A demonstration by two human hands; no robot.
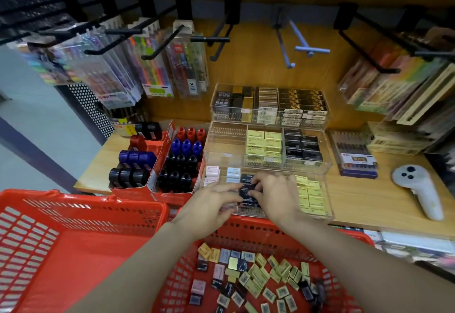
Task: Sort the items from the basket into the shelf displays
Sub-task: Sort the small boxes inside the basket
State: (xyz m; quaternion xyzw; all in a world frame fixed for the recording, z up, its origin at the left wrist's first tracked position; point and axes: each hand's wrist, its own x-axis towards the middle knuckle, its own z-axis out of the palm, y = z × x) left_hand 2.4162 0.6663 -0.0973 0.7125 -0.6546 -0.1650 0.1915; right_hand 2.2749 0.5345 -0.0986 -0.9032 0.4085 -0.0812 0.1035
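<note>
Both hands work in the front clear tray (327, 204) on the bench: the left hand (211, 204) and right hand (273, 189) have their fingers curled on small black boxes (247, 191) in its middle compartment. These boxes look light, stiff and a little slippery, so I judge a pinch on the two short sides is best; many more lie loose in the red basket (344, 234) below.

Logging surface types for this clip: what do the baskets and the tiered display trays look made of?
Baskets: red moulded plastic, slightly glossy, judging by the slotted walls and shiny rim. Tiered display trays: clear rigid plastic, likely acrylic; the small boxes show through the walls and the edges catch light.
</note>
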